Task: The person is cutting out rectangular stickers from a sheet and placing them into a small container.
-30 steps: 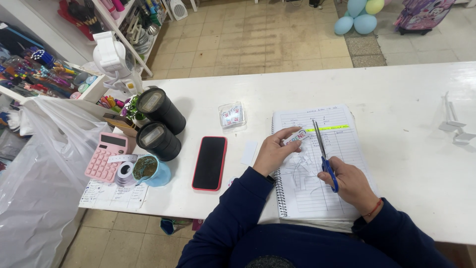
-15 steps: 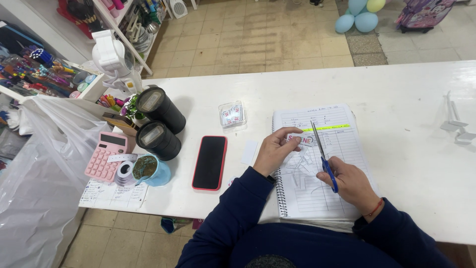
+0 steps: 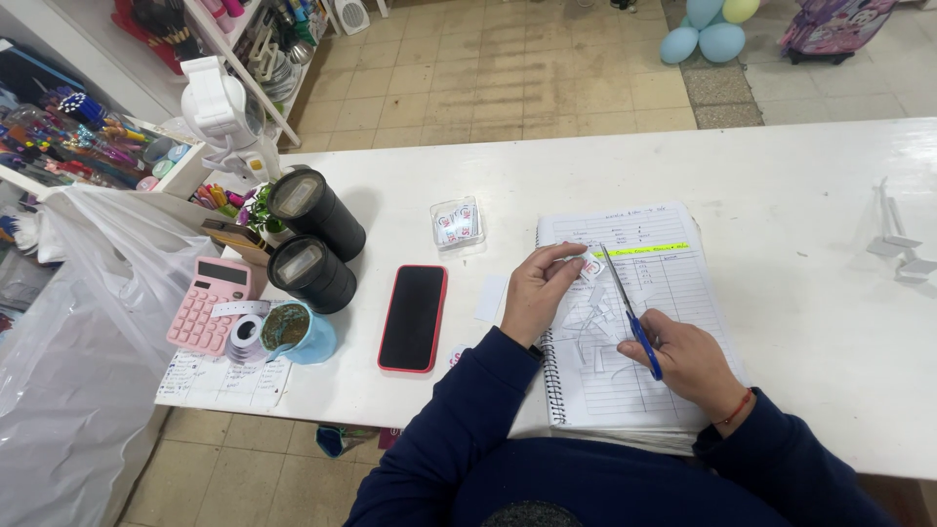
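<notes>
My right hand (image 3: 685,359) grips blue-handled scissors (image 3: 627,314), blades pointing up and away toward a small printed paper piece (image 3: 590,268). My left hand (image 3: 540,290) pinches that piece between thumb and fingers over an open spiral notebook (image 3: 664,293) with a yellow highlighted line. Several white paper scraps (image 3: 593,314) lie on the page between my hands. Both arms wear dark blue sleeves.
On the white table (image 3: 800,195): a red-cased phone (image 3: 413,317), a small clear box of stickers (image 3: 457,222), two black cylinders (image 3: 314,234), a pink calculator (image 3: 208,304), tape roll (image 3: 244,335), blue cup (image 3: 296,332). White plastic bag (image 3: 78,351) at left; clear hooks (image 3: 898,244) at right.
My left hand has turned slightly with the small paper piece, and the scissors' blades have shifted a little toward it. Nothing else has moved.
</notes>
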